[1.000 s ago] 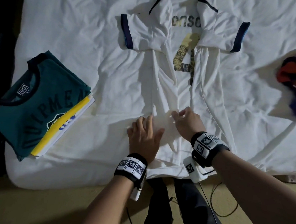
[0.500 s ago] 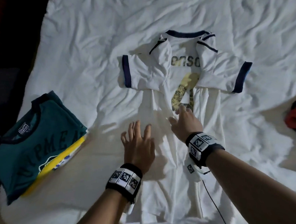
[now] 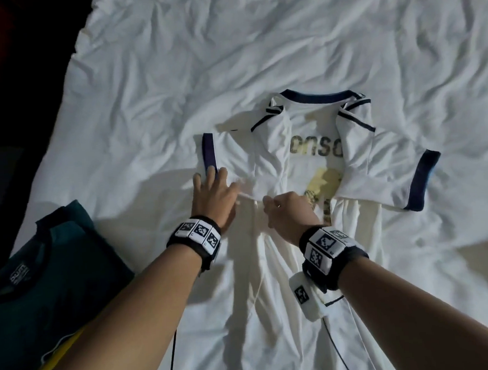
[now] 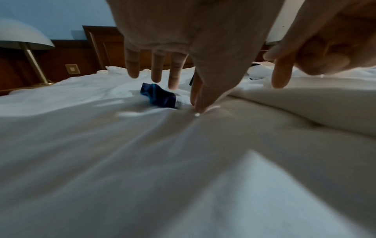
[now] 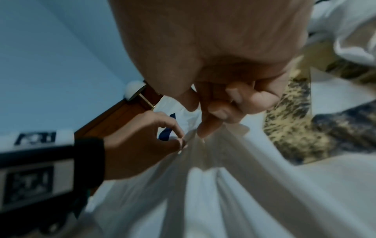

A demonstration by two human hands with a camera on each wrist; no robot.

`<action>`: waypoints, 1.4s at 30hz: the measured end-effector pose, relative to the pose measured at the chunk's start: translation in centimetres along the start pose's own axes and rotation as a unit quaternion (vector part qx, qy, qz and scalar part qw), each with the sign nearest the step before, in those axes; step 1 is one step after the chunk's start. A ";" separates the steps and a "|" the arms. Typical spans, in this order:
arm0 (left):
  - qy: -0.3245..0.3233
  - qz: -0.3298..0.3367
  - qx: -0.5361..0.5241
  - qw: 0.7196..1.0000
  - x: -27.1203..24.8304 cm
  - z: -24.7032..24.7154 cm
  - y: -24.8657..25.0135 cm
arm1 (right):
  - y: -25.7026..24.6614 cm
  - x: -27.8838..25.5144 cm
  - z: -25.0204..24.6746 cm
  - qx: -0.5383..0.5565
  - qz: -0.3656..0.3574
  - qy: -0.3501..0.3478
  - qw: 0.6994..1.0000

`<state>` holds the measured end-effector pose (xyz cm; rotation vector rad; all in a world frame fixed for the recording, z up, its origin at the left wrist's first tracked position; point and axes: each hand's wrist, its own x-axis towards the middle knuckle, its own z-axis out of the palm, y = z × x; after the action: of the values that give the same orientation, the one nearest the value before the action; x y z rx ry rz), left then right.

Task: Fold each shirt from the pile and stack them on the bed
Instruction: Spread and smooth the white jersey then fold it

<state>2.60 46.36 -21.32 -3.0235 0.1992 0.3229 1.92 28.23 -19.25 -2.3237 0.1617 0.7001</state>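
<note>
— pinching is seen: the white jersey point(image 3: 272, 257), spread on the bed point(image 3: 175, 75), is gripped at its hem by the right hand point(image 3: 291, 210).
— and the left hand point(image 3: 214, 197)?
— the same hem is pinched by thumb and forefinger, other fingers spread.

Both forearms reached forward, each wrist banded with a marker cuff. The left hand point(image 3: 213, 196) lay palm-down, three fingers spread straight while thumb and forefinger pinched. The right hand point(image 3: 288, 215) was curled, fingertips point(image 5: 209, 128) pinching.
</note>
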 end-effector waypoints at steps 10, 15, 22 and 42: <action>0.096 0.156 -0.209 0.961 0.0 -4.5 1.6 | -1.5 0.2 -1.8 0.453 0.248 -0.085 0.852; -0.001 -0.036 -0.250 0.967 3.7 -3.1 0.5 | 0.1 0.5 -3.0 0.510 0.213 -0.013 0.833; -0.101 -0.178 -0.297 0.933 6.9 -0.9 1.0 | 1.8 0.7 -3.0 0.581 0.191 0.031 0.791; -0.176 -0.203 -0.623 0.735 5.3 -0.4 3.8 | 6.7 -1.1 -5.1 0.439 0.135 0.194 0.867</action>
<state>7.25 41.97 -22.40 -3.8770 -1.1737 1.4597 1.18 19.76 -19.52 -1.5207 0.8201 0.1813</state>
